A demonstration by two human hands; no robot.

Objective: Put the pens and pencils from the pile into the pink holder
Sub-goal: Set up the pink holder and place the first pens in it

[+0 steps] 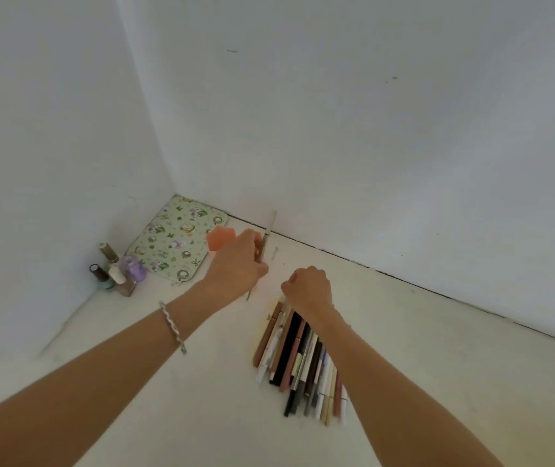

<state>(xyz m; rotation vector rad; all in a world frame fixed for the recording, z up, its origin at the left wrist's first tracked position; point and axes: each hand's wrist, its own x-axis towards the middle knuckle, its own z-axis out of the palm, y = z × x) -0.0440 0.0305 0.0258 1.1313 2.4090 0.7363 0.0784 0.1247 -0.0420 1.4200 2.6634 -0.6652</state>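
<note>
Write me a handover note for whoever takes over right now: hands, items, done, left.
Left hand: shut on one pen, held beside the pink holder near the back wall.
Right hand: closed at the far end of the pile; contents unclear.
Done: cannot tell what the holder contains; the hand hides most of it.
Left: drop this pen in, then clear the large remaining pile.

Your arms are bare from elbow to fingers, with no sleeves showing. On your left forearm, just short of the wrist, you wear a thin braided bracelet (173, 326) in pale silver-white. Your right arm carries nothing.
</note>
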